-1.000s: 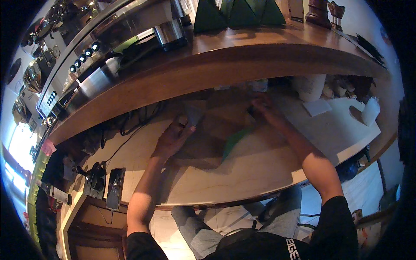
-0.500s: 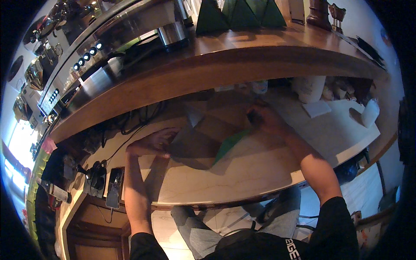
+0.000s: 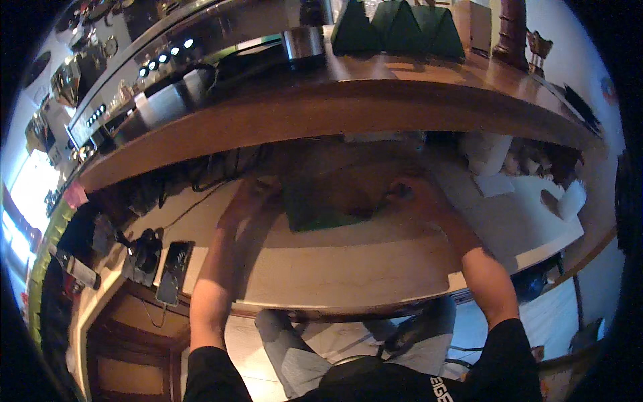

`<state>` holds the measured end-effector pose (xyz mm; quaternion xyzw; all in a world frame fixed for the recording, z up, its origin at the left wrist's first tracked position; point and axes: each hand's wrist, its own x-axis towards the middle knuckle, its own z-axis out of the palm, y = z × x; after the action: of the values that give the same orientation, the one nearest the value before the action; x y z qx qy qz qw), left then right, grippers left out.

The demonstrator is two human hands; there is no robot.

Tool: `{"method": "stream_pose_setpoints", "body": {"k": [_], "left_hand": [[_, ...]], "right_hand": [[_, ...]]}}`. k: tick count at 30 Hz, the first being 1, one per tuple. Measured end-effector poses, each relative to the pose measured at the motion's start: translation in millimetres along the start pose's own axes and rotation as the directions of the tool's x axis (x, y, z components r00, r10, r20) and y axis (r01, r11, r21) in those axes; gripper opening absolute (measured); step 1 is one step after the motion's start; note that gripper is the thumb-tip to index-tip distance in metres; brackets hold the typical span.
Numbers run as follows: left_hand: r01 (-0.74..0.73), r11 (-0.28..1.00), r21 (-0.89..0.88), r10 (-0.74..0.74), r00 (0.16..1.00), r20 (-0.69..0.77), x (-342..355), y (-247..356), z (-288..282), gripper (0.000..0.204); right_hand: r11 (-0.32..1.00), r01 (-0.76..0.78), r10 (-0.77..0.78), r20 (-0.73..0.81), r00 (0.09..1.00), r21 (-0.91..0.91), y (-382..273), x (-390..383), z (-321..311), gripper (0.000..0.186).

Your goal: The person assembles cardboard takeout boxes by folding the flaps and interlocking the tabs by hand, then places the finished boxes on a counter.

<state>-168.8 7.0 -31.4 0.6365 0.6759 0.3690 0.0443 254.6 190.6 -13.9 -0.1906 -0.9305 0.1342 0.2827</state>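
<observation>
A green sheet [image 3: 325, 221] lies on the pale counter in the shade of the wooden shelf. Most of it is dark and blurred; its near edge shows green. At the sheet's left edge is my left hand [image 3: 258, 194], with its fingers smeared by motion and shadow. My right hand [image 3: 418, 197] is at the right edge of the sheet, fingers curled in around something dark that I cannot make out. Above, on the shelf top, several dark green folded pointed pieces [image 3: 395, 30] stand in a row.
A wooden shelf [image 3: 348, 107] overhangs the counter [image 3: 341, 271]. A phone [image 3: 175, 271] with a cable and a black device [image 3: 143, 254] lie at left. A white container [image 3: 487, 154], a white pad [image 3: 494, 185] and a white roll [image 3: 571, 201] are at right. A coffee machine [image 3: 167, 60] stands upper left.
The sheet's raised green corner has come down, and green now shows along its near edge. My left hand has moved away from me to the sheet's left edge; my right hand has come slightly nearer.
</observation>
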Motion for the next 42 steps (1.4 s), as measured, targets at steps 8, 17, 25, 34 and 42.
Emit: {"method": "stream_pose_setpoints", "body": {"k": [8, 17, 25, 34, 42], "left_hand": [[0.195, 0.786, -0.586, -0.421, 0.863, -0.279, 9, -5, -27, 0.052], [-0.249, 0.953, 0.172, 0.193, 0.938, 0.290, -29, 26, -35, 0.089], [0.074, 0.938, -0.338, 0.045, 0.942, 0.332, -9, 94, 31, 0.099], [-0.109, 0.954, -0.280, 0.174, 0.960, 0.219, -17, 117, 33, 0.096], [-0.055, 0.786, -0.616, 0.266, 0.929, 0.256, -7, 68, 48, 0.082]], "right_hand": [[0.980, -0.063, 0.158, -0.550, 0.820, 0.188, 17, -28, -83, 0.043], [0.690, -0.125, 0.195, -0.017, 0.981, 0.713, 4, 15, -28, 0.058], [0.610, -0.225, 0.175, 0.148, 0.973, 0.760, -19, -10, -14, 0.087], [0.724, -0.177, 0.069, 0.185, 0.980, 0.667, -16, -9, 5, 0.088], [0.700, -0.085, -0.018, 0.137, 0.990, 0.709, -7, -3, 12, 0.057]]}}
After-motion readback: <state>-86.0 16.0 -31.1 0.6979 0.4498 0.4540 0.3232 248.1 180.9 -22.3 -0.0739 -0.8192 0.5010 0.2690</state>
